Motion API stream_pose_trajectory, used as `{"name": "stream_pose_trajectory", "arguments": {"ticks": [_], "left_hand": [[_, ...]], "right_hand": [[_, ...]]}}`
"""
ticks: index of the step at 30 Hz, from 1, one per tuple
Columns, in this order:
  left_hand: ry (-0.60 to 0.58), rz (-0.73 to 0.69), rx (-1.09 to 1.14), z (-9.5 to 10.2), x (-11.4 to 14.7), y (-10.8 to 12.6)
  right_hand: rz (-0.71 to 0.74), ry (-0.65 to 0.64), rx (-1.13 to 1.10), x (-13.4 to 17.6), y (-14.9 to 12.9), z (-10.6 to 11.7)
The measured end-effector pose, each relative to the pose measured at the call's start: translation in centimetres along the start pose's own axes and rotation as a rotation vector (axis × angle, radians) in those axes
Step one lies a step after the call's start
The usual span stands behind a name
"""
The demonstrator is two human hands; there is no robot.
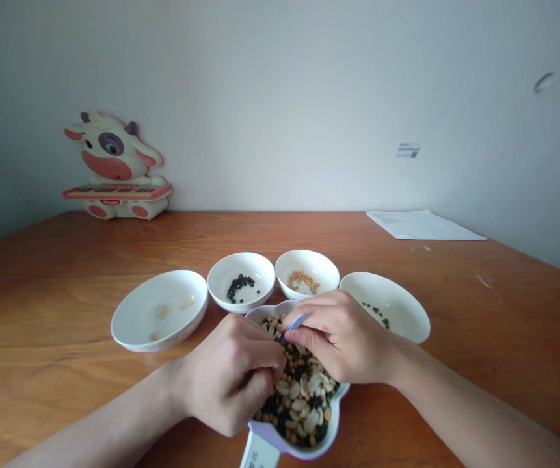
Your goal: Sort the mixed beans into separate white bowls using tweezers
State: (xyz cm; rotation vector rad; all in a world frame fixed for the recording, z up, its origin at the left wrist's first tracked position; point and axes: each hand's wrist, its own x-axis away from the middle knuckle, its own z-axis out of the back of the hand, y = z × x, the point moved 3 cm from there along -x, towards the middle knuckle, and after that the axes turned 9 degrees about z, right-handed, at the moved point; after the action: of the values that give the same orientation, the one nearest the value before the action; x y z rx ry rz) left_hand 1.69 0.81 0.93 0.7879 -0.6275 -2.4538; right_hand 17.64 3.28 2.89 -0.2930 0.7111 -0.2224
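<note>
A lavender-rimmed scoop-shaped container (334, 426) with a labelled handle holds a mix of pale peanut halves (298, 406), yellow beans and dark beans. Over its left side my left hand (235, 374) is closed, the fingers curled in; whatever they grip is hidden. My right hand (341, 335) pinches a small blue-purple plastic piece (295, 323) between thumb and fingers above the mix. Behind the container stand white bowls: one with black beans (239, 287), one with yellow beans (304, 281), one with a few green beans (380, 317), partly covered by my right hand.
At the left, another white bowl (133, 318) contains a few thin pale pieces. A cow-shaped toy keyboard (116, 170) stands at the table's back left. White paper sheets (423, 225) lie at the back right, against the wall (270, 117).
</note>
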Motion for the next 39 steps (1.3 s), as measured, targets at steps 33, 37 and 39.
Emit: {"name": "stream_pose_trajectory", "arguments": {"ticks": [33,37,39], "left_hand": [[0.021,-0.008,-0.013,0.1,-0.1,0.0],[0.016,0.000,-0.002,0.1,0.0,-0.1],[0.008,0.004,-0.001,0.0,0.1,-0.2]], "right_hand": [[-0.031,0.055,0.014,-0.2,-0.5,1.1],[-0.052,0.006,-0.004,-0.2,-0.3,0.6],[-0.057,0.009,-0.006,-0.2,-0.3,0.7]]}}
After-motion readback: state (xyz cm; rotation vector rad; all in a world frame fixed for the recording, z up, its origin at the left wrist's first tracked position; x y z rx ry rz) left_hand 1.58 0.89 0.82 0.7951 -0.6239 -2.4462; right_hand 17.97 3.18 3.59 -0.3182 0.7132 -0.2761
